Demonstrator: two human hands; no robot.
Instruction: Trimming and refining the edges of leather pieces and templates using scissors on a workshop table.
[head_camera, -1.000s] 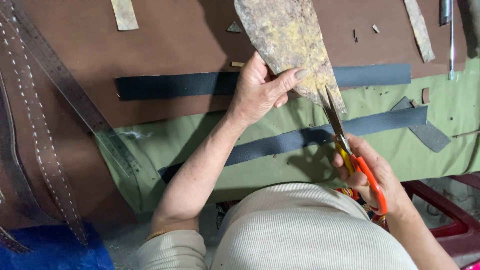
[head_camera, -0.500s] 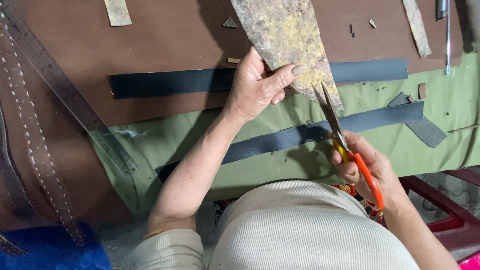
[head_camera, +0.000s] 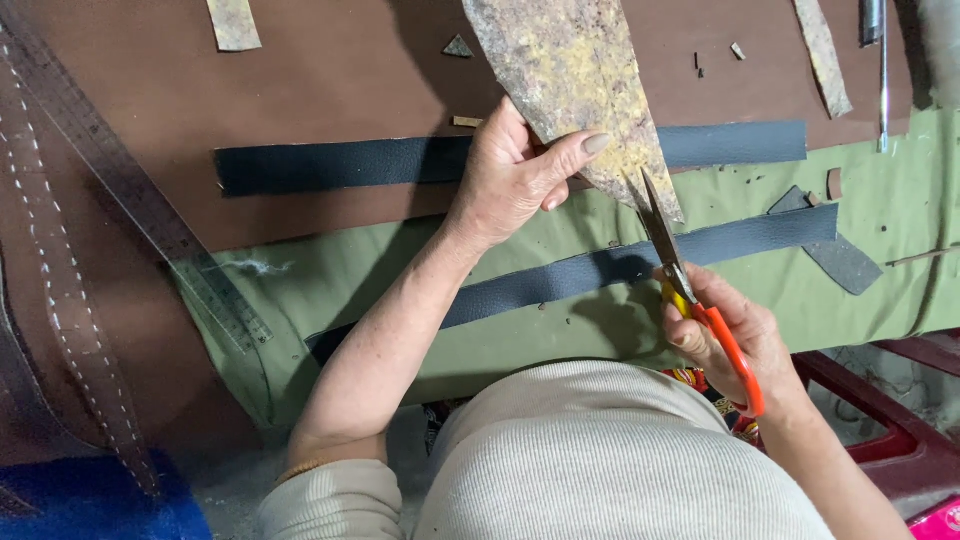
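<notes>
While the left hand (head_camera: 515, 175) pinches the mottled yellow-brown leather piece (head_camera: 575, 85) above the worktable, the right hand (head_camera: 725, 335) grips orange-handled scissors (head_camera: 690, 290), blades parted at its lower edge. Thumb lies near the blades; a slip could nick it or wander the cut.

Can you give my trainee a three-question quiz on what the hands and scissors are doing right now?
1. True or false: the left hand grips the mottled yellow-brown tapered leather piece.
2. Which hand holds the orange-handled metal scissors? A) left B) right C) neither
3. Fill in: the scissor blades meet the mottled piece at its ____ edge, as the head view shows it.

Key:
1. True; its fingers and thumb pinch the piece near its narrow end.
2. B; the right hand holds them.
3. Right; the blades point up along that edge, above the two dark grey leather strips on the olive green cloth.
</notes>
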